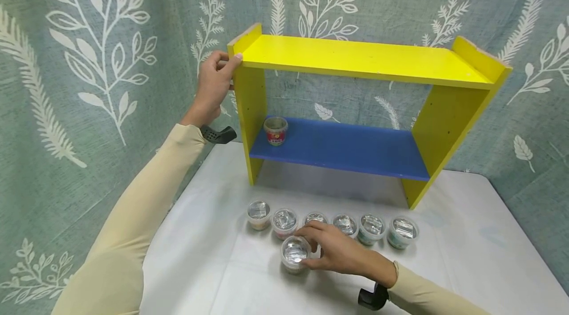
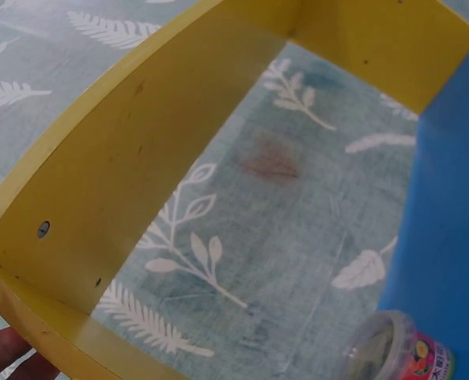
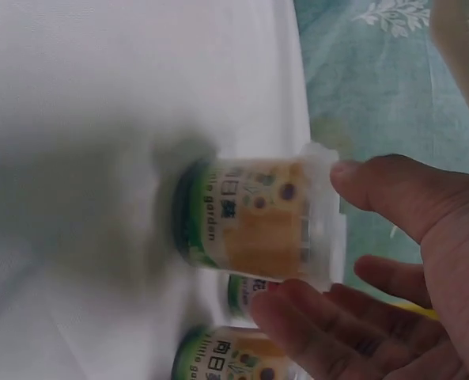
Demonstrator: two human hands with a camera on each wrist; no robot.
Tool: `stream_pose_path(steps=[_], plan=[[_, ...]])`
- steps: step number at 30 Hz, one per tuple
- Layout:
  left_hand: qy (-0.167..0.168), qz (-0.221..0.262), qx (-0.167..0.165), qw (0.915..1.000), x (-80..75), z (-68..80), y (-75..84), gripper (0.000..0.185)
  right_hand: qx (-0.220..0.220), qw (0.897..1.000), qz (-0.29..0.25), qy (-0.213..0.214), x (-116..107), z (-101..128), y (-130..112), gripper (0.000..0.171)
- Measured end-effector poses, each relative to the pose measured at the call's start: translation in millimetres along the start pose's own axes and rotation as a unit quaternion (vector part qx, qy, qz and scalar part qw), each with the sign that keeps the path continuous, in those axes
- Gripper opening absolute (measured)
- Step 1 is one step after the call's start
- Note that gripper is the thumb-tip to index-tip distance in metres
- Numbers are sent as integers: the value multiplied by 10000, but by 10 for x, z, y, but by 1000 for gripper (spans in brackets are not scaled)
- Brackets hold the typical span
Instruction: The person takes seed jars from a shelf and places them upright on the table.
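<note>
My left hand (image 1: 213, 83) grips the upper left corner of a yellow shelf unit (image 1: 355, 60), with the thumb over its front edge. Low in front of the unit, my right hand (image 1: 340, 251) pinches a small clear plastic tub (image 1: 293, 254) at its rim, between thumb and fingers. The right wrist view shows this tub's printed label (image 3: 254, 206), with sunflowers and green bands. Foil-like packets show through its lid. A tub with a red label (image 1: 276, 132) stands at the left end of the blue shelf board (image 1: 342, 144).
Several similar lidded tubs stand in a row on the white table (image 1: 200, 255), among them a left-end tub (image 1: 259, 214) and a right-end tub (image 1: 402, 232). My right hand partly covers a middle tub (image 1: 314, 218). Leaf-patterned green cloth (image 1: 173, 19) hangs behind and beside the table.
</note>
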State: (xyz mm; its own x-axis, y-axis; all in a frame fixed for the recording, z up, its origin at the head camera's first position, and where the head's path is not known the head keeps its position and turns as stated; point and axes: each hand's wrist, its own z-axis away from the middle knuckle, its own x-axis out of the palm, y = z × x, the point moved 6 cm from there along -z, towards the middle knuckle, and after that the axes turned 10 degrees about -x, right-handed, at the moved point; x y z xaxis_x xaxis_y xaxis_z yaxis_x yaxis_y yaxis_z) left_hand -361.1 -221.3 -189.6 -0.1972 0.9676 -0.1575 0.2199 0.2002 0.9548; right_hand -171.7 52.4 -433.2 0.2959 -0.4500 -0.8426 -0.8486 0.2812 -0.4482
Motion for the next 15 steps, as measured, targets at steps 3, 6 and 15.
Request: stream_pose_path(steps=[3, 6, 15], plan=[[12, 26, 9, 10000, -5, 4, 4, 38, 47, 9999, 106, -126, -23, -5, 11, 54], [-3, 24, 2, 10000, -3, 4, 4, 39, 112, 9998, -31, -185, -56, -13, 36, 53], [17, -55, -30, 10000, -1, -16, -8, 40, 180, 9971, -602, 429, -411, -153, 188, 45]])
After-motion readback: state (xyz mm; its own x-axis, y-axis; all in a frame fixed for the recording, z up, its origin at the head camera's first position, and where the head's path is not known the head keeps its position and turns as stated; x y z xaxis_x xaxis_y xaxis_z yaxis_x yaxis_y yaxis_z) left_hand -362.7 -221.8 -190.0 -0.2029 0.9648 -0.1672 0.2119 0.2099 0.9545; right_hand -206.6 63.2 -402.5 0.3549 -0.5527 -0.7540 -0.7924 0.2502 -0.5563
